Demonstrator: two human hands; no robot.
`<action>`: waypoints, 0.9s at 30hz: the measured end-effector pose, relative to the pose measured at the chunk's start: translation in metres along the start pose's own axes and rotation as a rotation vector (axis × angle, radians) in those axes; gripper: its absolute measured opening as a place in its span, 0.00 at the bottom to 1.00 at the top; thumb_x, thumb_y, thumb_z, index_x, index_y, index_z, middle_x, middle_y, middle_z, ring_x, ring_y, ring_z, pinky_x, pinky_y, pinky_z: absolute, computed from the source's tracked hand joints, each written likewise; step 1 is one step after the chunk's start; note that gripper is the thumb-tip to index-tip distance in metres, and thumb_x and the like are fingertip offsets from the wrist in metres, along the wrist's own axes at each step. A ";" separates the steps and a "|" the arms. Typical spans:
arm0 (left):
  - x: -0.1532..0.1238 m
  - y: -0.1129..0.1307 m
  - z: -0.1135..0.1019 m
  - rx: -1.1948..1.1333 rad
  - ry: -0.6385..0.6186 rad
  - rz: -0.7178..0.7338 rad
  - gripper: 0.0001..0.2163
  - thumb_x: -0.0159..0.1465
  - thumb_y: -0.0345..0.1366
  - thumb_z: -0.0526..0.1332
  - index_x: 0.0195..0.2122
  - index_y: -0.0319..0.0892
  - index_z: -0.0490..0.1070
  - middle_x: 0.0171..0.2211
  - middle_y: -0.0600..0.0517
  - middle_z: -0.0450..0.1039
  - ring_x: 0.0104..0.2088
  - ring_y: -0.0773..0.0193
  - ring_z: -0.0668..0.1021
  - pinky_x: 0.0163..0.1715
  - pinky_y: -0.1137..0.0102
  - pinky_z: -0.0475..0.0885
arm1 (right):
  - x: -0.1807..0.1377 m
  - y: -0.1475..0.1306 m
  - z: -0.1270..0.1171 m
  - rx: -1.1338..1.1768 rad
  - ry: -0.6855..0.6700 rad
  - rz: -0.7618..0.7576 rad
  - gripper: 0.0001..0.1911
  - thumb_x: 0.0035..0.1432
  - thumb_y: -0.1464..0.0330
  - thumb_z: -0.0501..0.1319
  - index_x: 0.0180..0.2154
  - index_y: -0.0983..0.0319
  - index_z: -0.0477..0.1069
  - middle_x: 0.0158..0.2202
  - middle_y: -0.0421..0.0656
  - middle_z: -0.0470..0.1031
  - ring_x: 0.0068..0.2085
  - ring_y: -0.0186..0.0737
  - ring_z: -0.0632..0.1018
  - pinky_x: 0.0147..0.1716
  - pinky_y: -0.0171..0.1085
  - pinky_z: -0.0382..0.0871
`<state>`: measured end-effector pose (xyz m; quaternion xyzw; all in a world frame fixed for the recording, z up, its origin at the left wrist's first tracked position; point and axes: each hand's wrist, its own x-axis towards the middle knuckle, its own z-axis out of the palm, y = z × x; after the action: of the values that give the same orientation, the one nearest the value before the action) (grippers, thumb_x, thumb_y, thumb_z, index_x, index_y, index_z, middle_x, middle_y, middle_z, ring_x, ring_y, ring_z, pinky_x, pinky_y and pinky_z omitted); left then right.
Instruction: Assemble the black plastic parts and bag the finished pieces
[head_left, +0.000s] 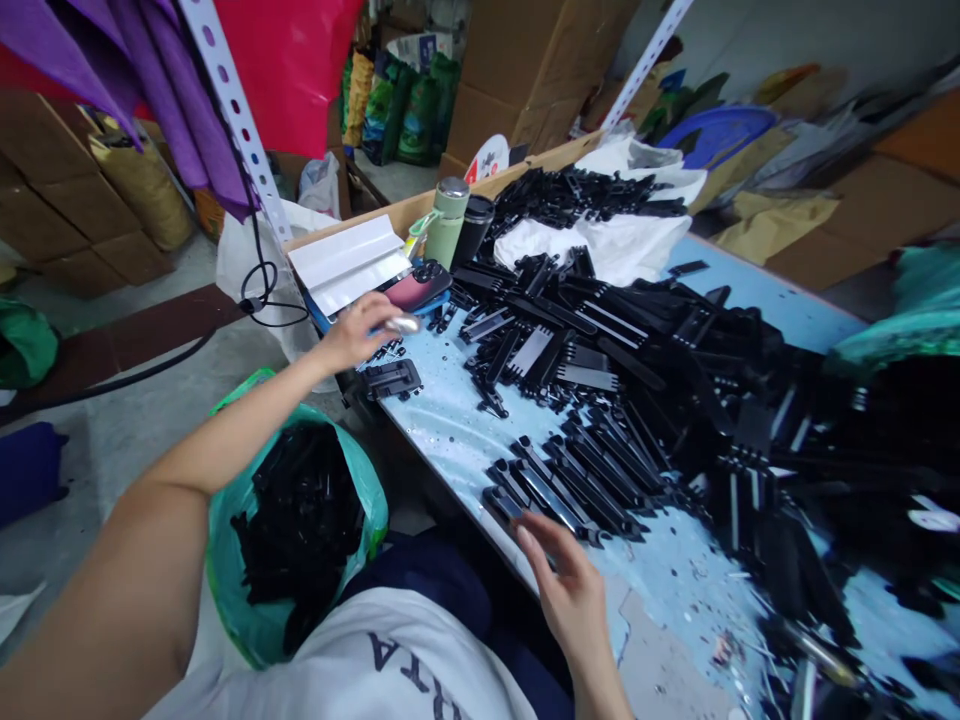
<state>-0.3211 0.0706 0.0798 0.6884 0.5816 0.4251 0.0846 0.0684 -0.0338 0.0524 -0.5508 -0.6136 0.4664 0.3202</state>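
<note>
My left hand (358, 332) is closed on a small silvery rounded object (405, 323), blurred, above the table's left edge. Below it lie a black rectangular frame-like part (391, 379) and some tiny metal pieces (388, 350). My right hand (564, 578) is at the near table edge, its fingers loosely curved, with nothing visible between them. Its fingertips are close to the near end of a row of long black plastic strips (559, 490), laid side by side; whether they touch is unclear. Behind the row, black flat comb-like pieces (532, 350) lie in a heap.
A green thermos (448, 222), a black cup (474, 230), a phone-like dark pink object (420, 287) and a white folded sheet (349, 262) stand at the back left. A green bag (375, 500) of black parts sits beside my leg. Metal posts (236, 110) rise from the blue table (442, 440).
</note>
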 end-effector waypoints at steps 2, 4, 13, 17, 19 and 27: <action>-0.020 0.043 0.021 -0.235 -0.131 0.039 0.12 0.51 0.36 0.66 0.38 0.46 0.74 0.40 0.48 0.72 0.43 0.58 0.74 0.47 0.61 0.69 | 0.017 -0.022 0.012 0.210 -0.072 0.005 0.21 0.54 0.56 0.61 0.46 0.60 0.69 0.40 0.47 0.77 0.41 0.43 0.78 0.43 0.41 0.72; -0.041 0.080 0.041 -0.478 -0.249 0.003 0.10 0.49 0.33 0.68 0.34 0.47 0.75 0.35 0.49 0.73 0.38 0.58 0.77 0.45 0.62 0.71 | 0.038 -0.040 0.022 0.373 -0.168 0.026 0.24 0.56 0.52 0.56 0.49 0.60 0.66 0.37 0.46 0.76 0.36 0.40 0.78 0.37 0.40 0.74; -0.085 0.134 0.105 -0.836 -0.168 -0.371 0.22 0.46 0.38 0.71 0.43 0.42 0.71 0.33 0.48 0.74 0.31 0.64 0.77 0.32 0.69 0.74 | 0.058 -0.046 0.032 0.461 -0.085 -0.016 0.19 0.43 0.57 0.68 0.33 0.62 0.70 0.27 0.40 0.73 0.26 0.33 0.71 0.25 0.33 0.67; -0.089 0.140 0.117 -0.937 -0.222 -0.473 0.19 0.46 0.36 0.71 0.39 0.41 0.71 0.31 0.50 0.74 0.31 0.65 0.77 0.35 0.71 0.74 | 0.059 -0.038 0.023 0.463 -0.142 0.061 0.18 0.45 0.54 0.66 0.28 0.62 0.70 0.21 0.37 0.69 0.21 0.30 0.67 0.22 0.31 0.63; -0.090 0.142 0.119 -0.976 -0.243 -0.495 0.19 0.45 0.35 0.71 0.38 0.41 0.70 0.31 0.50 0.75 0.31 0.65 0.78 0.35 0.70 0.74 | 0.063 -0.034 0.018 0.475 -0.213 0.153 0.21 0.48 0.50 0.62 0.26 0.63 0.70 0.19 0.37 0.67 0.20 0.29 0.65 0.20 0.31 0.61; -0.099 0.150 0.128 -1.005 -0.174 -0.599 0.17 0.47 0.36 0.70 0.37 0.41 0.68 0.34 0.48 0.76 0.34 0.62 0.79 0.35 0.68 0.75 | 0.047 -0.026 0.011 0.155 0.265 -0.143 0.17 0.55 0.53 0.57 0.31 0.61 0.71 0.26 0.40 0.71 0.25 0.32 0.69 0.26 0.33 0.65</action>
<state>-0.1211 -0.0139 0.0434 0.4017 0.4689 0.5482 0.5642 0.0395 0.0108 0.0665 -0.5361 -0.5659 0.4115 0.4722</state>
